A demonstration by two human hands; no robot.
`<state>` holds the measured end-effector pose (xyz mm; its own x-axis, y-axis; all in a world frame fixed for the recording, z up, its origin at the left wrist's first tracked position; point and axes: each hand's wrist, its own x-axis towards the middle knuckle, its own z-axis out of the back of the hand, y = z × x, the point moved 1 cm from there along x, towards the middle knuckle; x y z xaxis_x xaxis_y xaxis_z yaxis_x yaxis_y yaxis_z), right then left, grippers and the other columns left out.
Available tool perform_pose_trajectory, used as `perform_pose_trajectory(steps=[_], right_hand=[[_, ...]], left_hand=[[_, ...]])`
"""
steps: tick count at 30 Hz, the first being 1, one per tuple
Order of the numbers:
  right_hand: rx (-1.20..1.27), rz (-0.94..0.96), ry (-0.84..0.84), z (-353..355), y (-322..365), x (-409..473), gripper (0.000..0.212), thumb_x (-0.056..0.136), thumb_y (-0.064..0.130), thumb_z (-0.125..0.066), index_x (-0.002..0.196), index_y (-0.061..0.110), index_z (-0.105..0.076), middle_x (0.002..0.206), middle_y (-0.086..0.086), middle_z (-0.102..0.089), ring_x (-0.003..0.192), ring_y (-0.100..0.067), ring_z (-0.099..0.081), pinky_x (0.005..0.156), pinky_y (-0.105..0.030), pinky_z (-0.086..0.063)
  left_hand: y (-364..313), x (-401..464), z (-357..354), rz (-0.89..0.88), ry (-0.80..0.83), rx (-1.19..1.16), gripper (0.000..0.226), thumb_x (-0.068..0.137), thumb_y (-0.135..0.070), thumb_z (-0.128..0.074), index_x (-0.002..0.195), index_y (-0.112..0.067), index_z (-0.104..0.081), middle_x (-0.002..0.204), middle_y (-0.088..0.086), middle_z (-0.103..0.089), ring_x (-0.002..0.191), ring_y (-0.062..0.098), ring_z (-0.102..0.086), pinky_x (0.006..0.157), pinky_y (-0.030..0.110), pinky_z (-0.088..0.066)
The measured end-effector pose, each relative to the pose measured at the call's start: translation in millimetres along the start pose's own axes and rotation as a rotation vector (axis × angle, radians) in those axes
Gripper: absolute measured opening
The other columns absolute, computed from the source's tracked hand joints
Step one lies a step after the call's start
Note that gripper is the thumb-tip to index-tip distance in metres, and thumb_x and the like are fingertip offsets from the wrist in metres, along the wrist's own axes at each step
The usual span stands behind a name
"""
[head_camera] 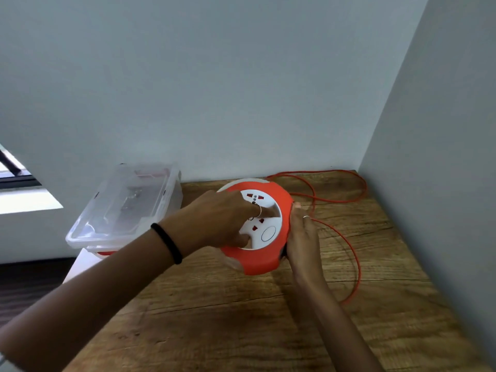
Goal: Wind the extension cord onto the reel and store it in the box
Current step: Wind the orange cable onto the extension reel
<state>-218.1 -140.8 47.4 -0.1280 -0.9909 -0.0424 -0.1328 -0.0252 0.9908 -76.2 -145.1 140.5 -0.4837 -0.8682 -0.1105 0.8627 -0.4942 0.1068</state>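
Two hands work on one orange and white reel (pixel 264 257), which sits on a wooden worktop (pixel 214 318) set into the corner of pale walls. The left hand (pixel 214 222) reaches across from the left and lies over the reel's white socket face (pixel 269 232); its fingers are bent down onto that face, and the grip looks like a press or light hold on the centre part, though what exactly the fingertips catch is hidden. A ring shows on one finger and a black band (pixel 167 242) circles the wrist. The right hand (pixel 302 237) is at the reel's right edge, fingers fairly straight and laid flat against the orange rim, its grip spread rather than closed; the thumb side is out of sight behind the reel. A ring sits on this hand too.

An orange cord (pixel 351 253) leaves the reel by the right hand and lies loose on the worktop, looping toward the back corner and curving down along the right side. Much of it is still unwound.

A clear plastic box (pixel 120 210) with its lid on stands to the left of the reel, at the worktop's left end, on a lower white surface. A window (pixel 16 178) shows at far left.
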Motion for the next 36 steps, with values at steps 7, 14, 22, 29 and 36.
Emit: perform_pose_trajectory(steps=[7, 14, 22, 29, 36], right_hand=[[-0.083, -0.282, 0.178, 1, -6, 11, 0.058, 0.095, 0.059, -0.029, 0.091, 0.021, -0.071, 0.081, 0.001, -0.074, 0.078, -0.013, -0.069, 0.07, -0.027, -0.051], [0.551, -0.828, 0.202, 11, -11, 59, 0.048, 0.098, 0.048, -0.035, 0.092, 0.004, -0.053, 0.069, -0.014, -0.064, 0.07, -0.022, -0.057, 0.061, -0.03, -0.044], [0.449, -0.661, 0.064, 21, 14, 111, 0.022, 0.095, -0.006, -0.036, 0.085, -0.001, -0.055, 0.062, -0.018, -0.061, 0.049, -0.016, -0.058, 0.036, -0.018, -0.046], [0.197, -0.012, 0.182, 23, 92, 120, 0.015, 0.096, 0.019, -0.052, 0.099, 0.008, -0.061, 0.07, -0.007, -0.063, 0.051, -0.017, -0.061, 0.05, -0.024, -0.051], [-0.097, -0.462, 0.333, 30, 31, 84, 0.076, 0.085, 0.074, -0.032, 0.115, 0.011, -0.059, 0.093, -0.009, -0.067, 0.077, -0.02, -0.067, 0.069, -0.038, -0.055]], left_hand=[[12, -7, -7, 0.017, 0.093, -0.064, 0.069, 0.084, -0.038, -0.065, 0.139, -0.058, -0.028, 0.139, -0.01, -0.051, 0.112, 0.015, -0.056, 0.083, 0.029, -0.052], [12, -28, -18, -0.027, 0.154, -0.042, 0.063, 0.091, -0.041, -0.056, 0.143, -0.052, -0.023, 0.149, -0.007, -0.041, 0.121, 0.011, -0.052, 0.088, 0.022, -0.049], [19, -47, -11, -0.023, 0.193, -0.066, 0.062, 0.092, -0.04, -0.057, 0.143, -0.053, -0.024, 0.149, -0.015, -0.038, 0.125, 0.005, -0.048, 0.091, 0.017, -0.044], [15, -37, -11, -0.006, 0.164, -0.078, 0.064, 0.092, -0.04, -0.056, 0.144, -0.052, -0.02, 0.152, -0.009, -0.036, 0.126, 0.012, -0.05, 0.092, 0.022, -0.046], [21, -29, 2, 0.029, 0.028, -0.023, 0.064, 0.09, -0.039, -0.057, 0.142, -0.055, -0.024, 0.149, -0.01, -0.04, 0.126, 0.016, -0.049, 0.094, 0.03, -0.049]])
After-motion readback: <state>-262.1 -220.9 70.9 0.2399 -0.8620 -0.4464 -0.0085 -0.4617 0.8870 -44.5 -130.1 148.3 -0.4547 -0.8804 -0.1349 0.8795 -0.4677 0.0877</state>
